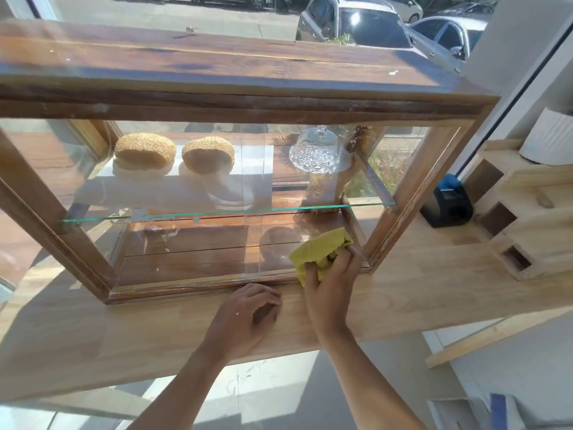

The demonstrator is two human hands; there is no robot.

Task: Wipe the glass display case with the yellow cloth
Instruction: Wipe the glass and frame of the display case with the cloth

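No readable text

Nothing legible shows on the display case (217,100), the cloth (319,252), or the counter (124,330) beneath the hands.

Glossy glass, worn wood display case (235,97)

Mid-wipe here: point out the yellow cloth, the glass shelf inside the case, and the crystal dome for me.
yellow cloth (319,249): head view, on the bunched middle of the cloth.
glass shelf (217,214): head view, on its green front edge.
crystal dome (313,152): head view, on its cut-glass side wall.
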